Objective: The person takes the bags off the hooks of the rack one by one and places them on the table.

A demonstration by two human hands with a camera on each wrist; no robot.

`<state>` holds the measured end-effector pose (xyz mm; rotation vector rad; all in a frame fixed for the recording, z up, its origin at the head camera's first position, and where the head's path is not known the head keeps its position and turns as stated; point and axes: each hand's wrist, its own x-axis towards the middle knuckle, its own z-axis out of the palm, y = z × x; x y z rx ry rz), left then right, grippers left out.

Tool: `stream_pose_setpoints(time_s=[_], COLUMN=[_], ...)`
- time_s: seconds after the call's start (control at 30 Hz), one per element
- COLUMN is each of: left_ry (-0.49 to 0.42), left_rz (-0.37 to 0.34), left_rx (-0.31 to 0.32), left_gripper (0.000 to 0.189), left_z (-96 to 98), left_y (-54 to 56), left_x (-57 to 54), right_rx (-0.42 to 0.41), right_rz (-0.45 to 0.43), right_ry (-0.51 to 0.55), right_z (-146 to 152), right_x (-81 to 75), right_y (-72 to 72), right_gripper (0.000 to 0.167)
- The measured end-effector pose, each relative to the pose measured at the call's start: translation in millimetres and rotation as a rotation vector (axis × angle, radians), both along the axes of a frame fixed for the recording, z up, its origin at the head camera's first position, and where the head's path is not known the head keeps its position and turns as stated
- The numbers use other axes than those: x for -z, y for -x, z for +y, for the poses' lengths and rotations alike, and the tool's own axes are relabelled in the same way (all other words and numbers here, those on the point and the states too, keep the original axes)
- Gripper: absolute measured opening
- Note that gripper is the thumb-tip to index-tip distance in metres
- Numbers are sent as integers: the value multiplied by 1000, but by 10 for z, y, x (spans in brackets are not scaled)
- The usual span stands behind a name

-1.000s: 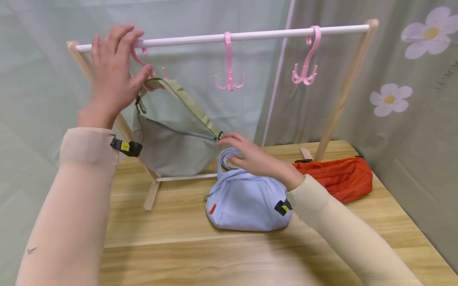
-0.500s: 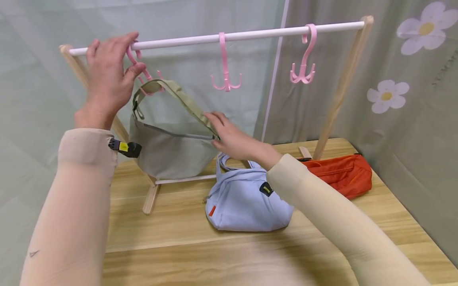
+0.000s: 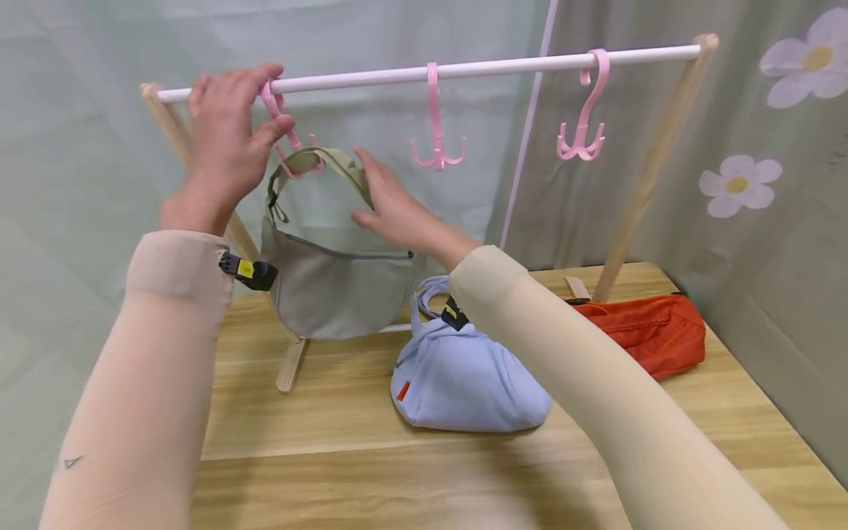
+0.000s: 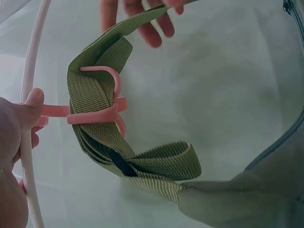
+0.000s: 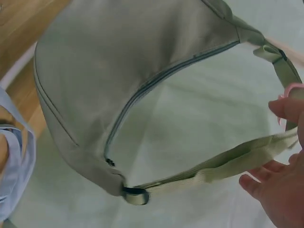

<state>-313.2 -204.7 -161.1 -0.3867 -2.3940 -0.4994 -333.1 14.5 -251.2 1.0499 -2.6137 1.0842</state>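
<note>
My left hand wraps over the white rod at its left end and pinches the top of a pink hook. A grey-green crossbody bag hangs from that hook by its webbing strap, which lies across the prongs. On the strap's right side, my right hand touches the webbing with extended fingers, thumb apart. In the right wrist view the strap passes between thumb and fingers, and the bag's zipper faces the camera.
Two more pink hooks, one in the middle and one at the right, hang from the rod. A light blue bag and a red bag lie on the wooden table. The rack's wooden right post stands behind.
My right hand has moved up and left, from above the blue bag to the strap near the hook. The left hand stays at the rod and hook.
</note>
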Motion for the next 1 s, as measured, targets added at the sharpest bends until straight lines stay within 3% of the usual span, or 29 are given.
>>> stream_pose_setpoints(time_s=[0.13,0.3,0.4,0.67,0.83,1.0], left_ry=[-2,-8,-7,-11,-6,3], left_rz=[7,8,0,-31,-35,-38], left_rx=[1,-3,-8,-22,-9,-13], left_gripper=[59,59,58,58,59,58], left_z=[20,20,26,43,32,21], left_y=[-3,-5,-16,-18,-14,-25], left_x=[-9,-28,-34,-43,-65,-68], right_rx=[43,95,112,53,-36,-96], right_rz=[1,-8,-39,-159,-244,-230], right_ry=[-33,-12,10,8,134,205], right_z=[-86,-108,-74,10,-11,-67], right_x=[-82,-169,-257,-416,-478,-541], right_y=[-16,-16,-24,-24,-6,6], right_gripper=[86,50,39,37,44,48])
